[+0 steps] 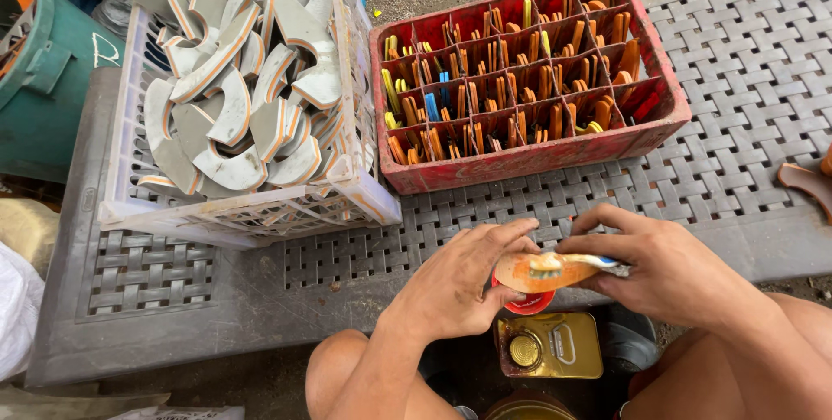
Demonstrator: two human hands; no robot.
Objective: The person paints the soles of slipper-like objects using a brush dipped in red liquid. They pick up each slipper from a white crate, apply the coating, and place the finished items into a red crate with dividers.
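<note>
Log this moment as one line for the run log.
left hand: holds orange piece | right hand: grips same piece | below: red lid, gold tin | behind: red crate

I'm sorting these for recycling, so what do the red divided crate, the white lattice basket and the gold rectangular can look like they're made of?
Red divided crate: likely moulded plastic, matte and scuffed. White lattice basket: plastic too, with thin moulded bars, grimy. Gold rectangular can: probably metal, from its shiny surface and round cap.

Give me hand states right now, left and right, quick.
Left hand: closed on one end of the orange piece, above a red cap.
Right hand: closed on the other end of the same piece.
</note>
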